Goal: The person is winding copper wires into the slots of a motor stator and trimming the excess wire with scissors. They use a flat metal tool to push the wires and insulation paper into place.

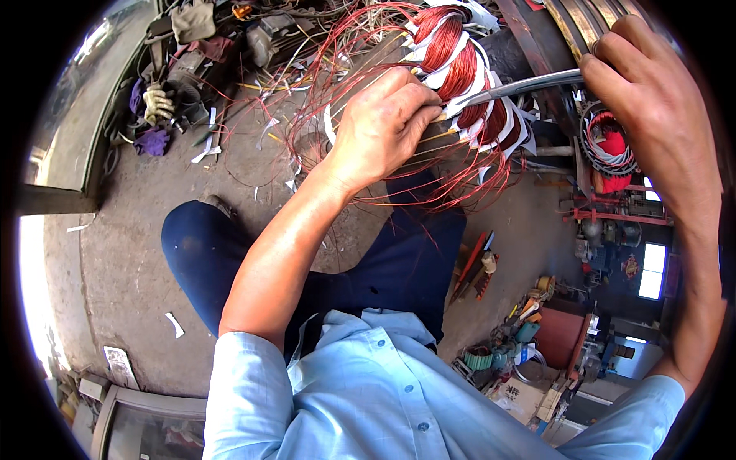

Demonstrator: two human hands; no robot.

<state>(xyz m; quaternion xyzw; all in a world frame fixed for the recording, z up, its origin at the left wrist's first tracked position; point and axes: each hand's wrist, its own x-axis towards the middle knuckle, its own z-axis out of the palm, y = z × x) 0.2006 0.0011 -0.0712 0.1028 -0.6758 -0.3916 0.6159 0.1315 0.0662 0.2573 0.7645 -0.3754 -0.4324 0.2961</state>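
Observation:
In front of me stands a motor winding of red enamelled copper wire, its coils separated by white insulation paper. My left hand is closed in a pinch at the near left side of the coils, beside the white paper. Its fingertips hide what they hold, if anything. My right hand, raised at the upper right, grips a long tapered silver metal tool. The tool points left, its narrow tip against or just over the paper and coils near my left fingers. Loose red wire ends hang below the winding.
Paper scraps and stray wires litter the concrete floor. A work glove and purple cloth lie at the upper left. Tools lie right of my leg. Another wound motor part sits below my right hand.

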